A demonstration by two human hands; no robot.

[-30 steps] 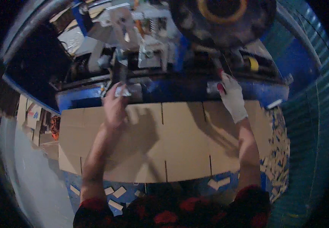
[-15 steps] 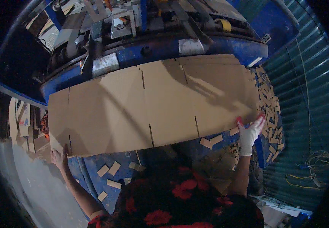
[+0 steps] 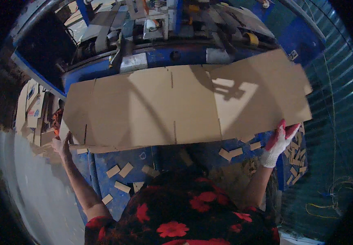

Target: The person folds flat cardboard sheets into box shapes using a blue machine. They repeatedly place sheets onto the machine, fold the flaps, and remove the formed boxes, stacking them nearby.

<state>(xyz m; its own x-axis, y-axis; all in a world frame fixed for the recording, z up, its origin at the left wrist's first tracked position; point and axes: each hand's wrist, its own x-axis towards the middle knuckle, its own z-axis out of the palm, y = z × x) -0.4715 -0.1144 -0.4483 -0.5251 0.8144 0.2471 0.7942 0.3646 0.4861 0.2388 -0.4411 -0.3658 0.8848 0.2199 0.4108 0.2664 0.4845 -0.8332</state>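
Note:
A long brown cardboard sheet (image 3: 152, 108) with slots cut into its long edges spans the space in front of me. My left hand (image 3: 63, 148), bare, grips its near left corner. At the near right edge is my right hand (image 3: 280, 143), in a white knitted glove with red palm and fingers, holding the sheet with the thumb at the edge. The sheet's right panel is raised and bent up along a crease. Along the near left edge, more cardboard layers show beneath; how many I cannot tell.
Beyond the sheet stands a blue machine (image 3: 184, 56) with rollers and belts. Small cardboard offcuts (image 3: 121, 187) lie on the blue surface (image 3: 139, 163), and more offcuts are heaped at the right. A green corrugated wall (image 3: 344, 106) rises on the right; stacked cardboard (image 3: 33, 112) stands at far left.
The sheet's right panel has lifted and bent upward, with my right hand moving right along with it. My left hand has shifted slightly up in the view, still on its corner.

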